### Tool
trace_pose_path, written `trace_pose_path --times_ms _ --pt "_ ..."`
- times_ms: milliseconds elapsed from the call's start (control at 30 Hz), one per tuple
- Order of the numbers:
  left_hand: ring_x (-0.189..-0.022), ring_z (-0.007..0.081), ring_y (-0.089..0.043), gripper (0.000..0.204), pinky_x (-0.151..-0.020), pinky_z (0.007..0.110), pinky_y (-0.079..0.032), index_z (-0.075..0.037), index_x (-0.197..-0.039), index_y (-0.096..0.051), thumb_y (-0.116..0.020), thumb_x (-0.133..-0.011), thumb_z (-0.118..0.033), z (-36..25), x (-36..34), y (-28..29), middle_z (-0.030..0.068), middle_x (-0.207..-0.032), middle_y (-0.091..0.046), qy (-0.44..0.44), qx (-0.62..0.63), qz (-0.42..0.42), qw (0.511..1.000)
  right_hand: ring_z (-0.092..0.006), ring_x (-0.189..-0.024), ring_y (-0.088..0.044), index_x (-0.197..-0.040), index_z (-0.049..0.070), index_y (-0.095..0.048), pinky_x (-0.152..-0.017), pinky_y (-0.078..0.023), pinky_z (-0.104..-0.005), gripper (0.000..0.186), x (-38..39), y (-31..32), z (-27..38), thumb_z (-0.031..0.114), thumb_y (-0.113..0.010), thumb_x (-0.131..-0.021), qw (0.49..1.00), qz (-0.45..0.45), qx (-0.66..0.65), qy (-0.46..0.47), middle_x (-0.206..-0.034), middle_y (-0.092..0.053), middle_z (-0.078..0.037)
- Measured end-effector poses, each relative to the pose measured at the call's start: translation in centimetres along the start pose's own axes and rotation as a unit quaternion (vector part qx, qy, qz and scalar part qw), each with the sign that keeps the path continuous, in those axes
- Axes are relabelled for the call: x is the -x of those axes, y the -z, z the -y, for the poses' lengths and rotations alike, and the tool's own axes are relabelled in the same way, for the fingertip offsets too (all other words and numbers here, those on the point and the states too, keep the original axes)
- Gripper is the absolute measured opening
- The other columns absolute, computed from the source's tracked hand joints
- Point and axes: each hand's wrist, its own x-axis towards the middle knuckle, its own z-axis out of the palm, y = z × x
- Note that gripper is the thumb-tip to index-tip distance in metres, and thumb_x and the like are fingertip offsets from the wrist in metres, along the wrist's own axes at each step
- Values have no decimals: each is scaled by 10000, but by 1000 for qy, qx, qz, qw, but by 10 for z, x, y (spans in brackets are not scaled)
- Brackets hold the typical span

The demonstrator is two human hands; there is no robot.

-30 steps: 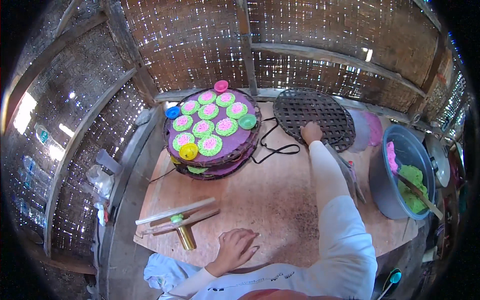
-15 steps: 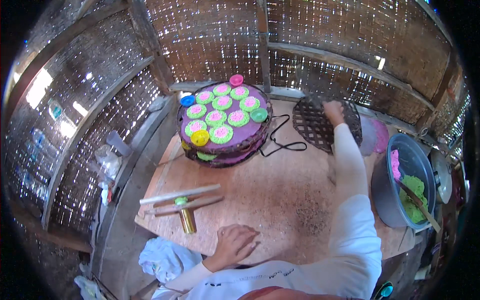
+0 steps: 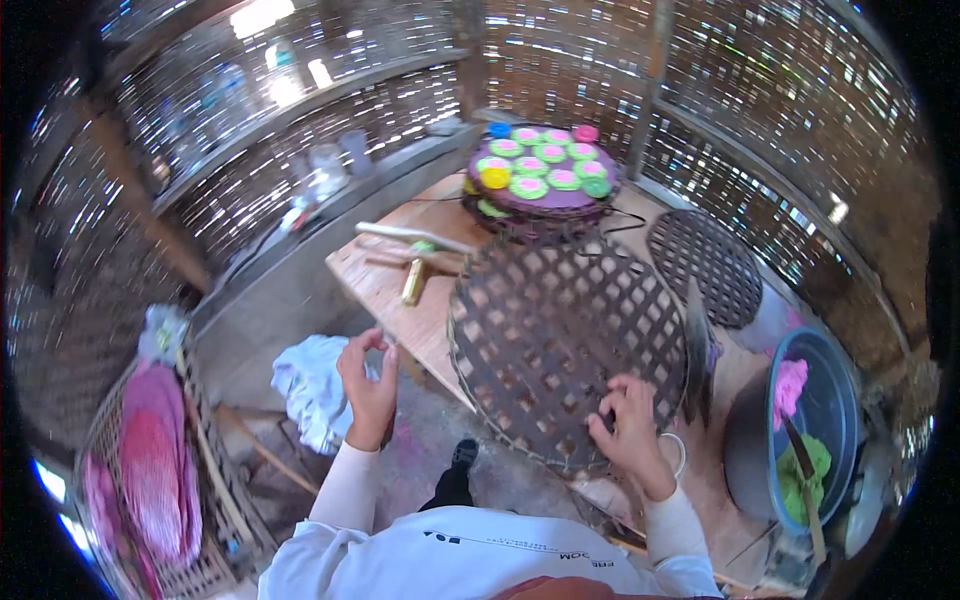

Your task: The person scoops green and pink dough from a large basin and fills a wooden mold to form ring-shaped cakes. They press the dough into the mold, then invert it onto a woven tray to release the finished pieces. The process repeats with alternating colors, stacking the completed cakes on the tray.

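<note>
Two Hands Apart at a Woven Tray

In the head view, a person's left hand [image 3: 368, 392] hangs in the air beyond the desk's edge, palm turned inward, fingers bent and thumb standing apart from them, with a pale cloth [image 3: 310, 390] behind. The right hand [image 3: 632, 435] reaches over the near right part of a round, dark lattice tray [image 3: 560, 340], wrist bent, fingers curled toward the weave; whether they grip it cannot be told. The two hands are well apart, the forearms rising from the lower edge. The tray lies over the near part of the desk [image 3: 430, 335], its near left rim jutting past the edge. Behind it sits a purple-topped stack [image 3: 560, 202] bearing green-and-pink rounds [image 3: 550, 153]; at right stands a grey tub [image 3: 745, 450] with pink [image 3: 790, 388] and green masses [image 3: 822, 458].
</note>
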Motion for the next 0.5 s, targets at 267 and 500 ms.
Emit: trace_pose_path --times_ms 267,500 --pt "-845 214 -529 259 -800 370 -331 -100 -957 -585 -630 -706 -147 -69 38 143 24 -802 -570 -69 -175 -10 982 -320 -924 -471 -696 46 -515 -809 -354 -414 220 59 -30 -40 156 -683 -607 991 64 120 3 -934 -507 -160" --pt "-953 244 -480 312 -813 375 -319 -105 -978 -578 -623 -709 -257 -63 79 322 61 -944 -552 -4 -429 -79 900 -332 -931 -487 -855 11 -559 -830 -366 -413 189 -19 -31 68 106 -624 -705 998 19 30 48 -985 -516 -168"
